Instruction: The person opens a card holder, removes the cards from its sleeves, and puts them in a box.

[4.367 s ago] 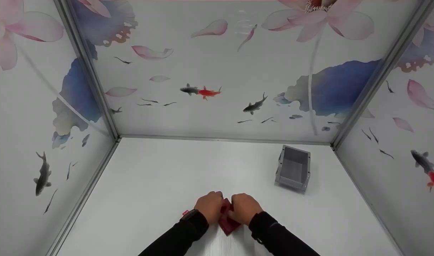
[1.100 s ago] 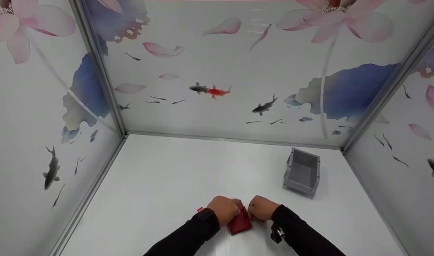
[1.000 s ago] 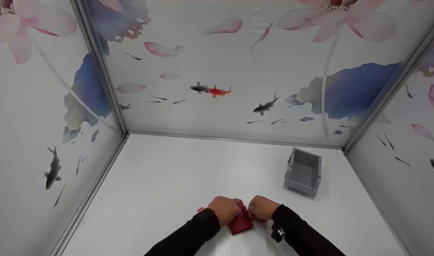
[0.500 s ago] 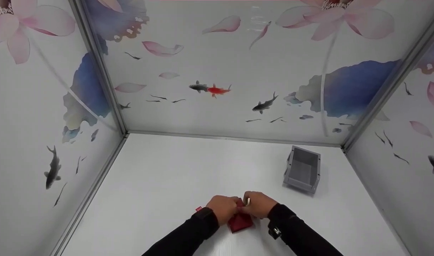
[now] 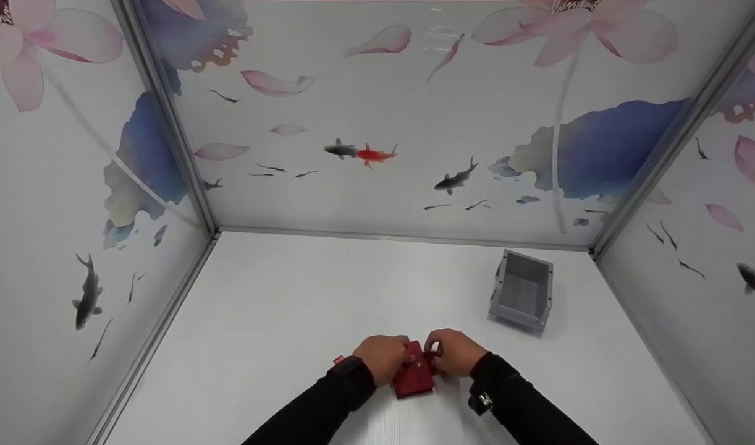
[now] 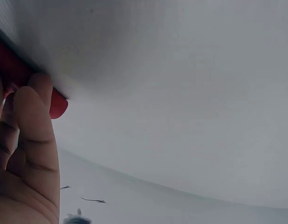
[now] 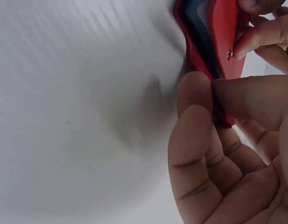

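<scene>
Near edge: two dark sleeves (image 5: 306, 405) reached in from the near side. A small red tag (image 5: 338, 360) showed at the left wrist, a shiny fitting (image 5: 484, 400) at the right.

Near middle: a red wallet-like case (image 5: 413, 380) sat between the hands, slightly right of centre. Its layers stood parted on the right side, with a dark lining visible between them in the right wrist view; a small metal stud (image 7: 229, 53) marked the upper layer. Could not tell whether its whole underside touched the table.

Left hand (image 5: 381, 357): grasping the case at its left side, thumb laid over the upper face near the stud, fingers bent against the edge.

Right hand (image 5: 459, 352): thumb and forefinger brought together, pinching the right edge of the case; remaining fingers curled in beneath.

Farther: the white table (image 5: 291, 296) extended beyond both hands. A grey bin (image 5: 517, 315) stood on it at the far right, well apart from the case and near the far wall (image 5: 377, 207).

Far: that wall bore printed pink petals, blue leaves and fish, including one red fish (image 5: 375, 156) touching a dark one.
</scene>
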Demonstrator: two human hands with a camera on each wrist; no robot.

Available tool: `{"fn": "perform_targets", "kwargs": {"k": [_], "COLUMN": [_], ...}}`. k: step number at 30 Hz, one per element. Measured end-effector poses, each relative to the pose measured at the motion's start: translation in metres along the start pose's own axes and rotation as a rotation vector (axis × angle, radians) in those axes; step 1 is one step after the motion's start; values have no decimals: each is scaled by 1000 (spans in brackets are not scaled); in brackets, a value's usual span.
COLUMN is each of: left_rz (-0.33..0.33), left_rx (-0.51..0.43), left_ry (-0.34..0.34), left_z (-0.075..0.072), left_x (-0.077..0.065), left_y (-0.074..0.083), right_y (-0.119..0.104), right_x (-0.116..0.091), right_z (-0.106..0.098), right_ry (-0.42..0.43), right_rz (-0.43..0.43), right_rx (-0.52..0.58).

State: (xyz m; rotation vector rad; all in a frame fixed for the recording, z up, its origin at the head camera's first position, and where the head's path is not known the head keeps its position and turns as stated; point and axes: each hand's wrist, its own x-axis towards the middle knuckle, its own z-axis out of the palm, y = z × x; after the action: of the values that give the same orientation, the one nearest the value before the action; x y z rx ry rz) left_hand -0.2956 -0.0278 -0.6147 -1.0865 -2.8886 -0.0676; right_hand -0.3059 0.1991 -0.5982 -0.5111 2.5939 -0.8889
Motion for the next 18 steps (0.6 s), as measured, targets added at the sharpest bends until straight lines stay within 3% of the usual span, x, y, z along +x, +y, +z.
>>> {"fn": "perform_targets", "kwargs": {"k": [4,10,15,18], "left_rz": [-24,-70,-81,-44], "left_rx": [28,19,76,106], "left_ry": [16,-13,-47,-50], "left_z": [2,2,6,6], "left_x": [0,2,6,9], "left_y": [0,10,18,20], "right_y": [6,11,9,11], "right_x": [-2,-6,-8,-9], "right_z": [2,5,6,7], "right_ry": [-5,11,67,109], "right_rz": [35,11,36,91], "right_rx": [70,90,-19,-113]}}
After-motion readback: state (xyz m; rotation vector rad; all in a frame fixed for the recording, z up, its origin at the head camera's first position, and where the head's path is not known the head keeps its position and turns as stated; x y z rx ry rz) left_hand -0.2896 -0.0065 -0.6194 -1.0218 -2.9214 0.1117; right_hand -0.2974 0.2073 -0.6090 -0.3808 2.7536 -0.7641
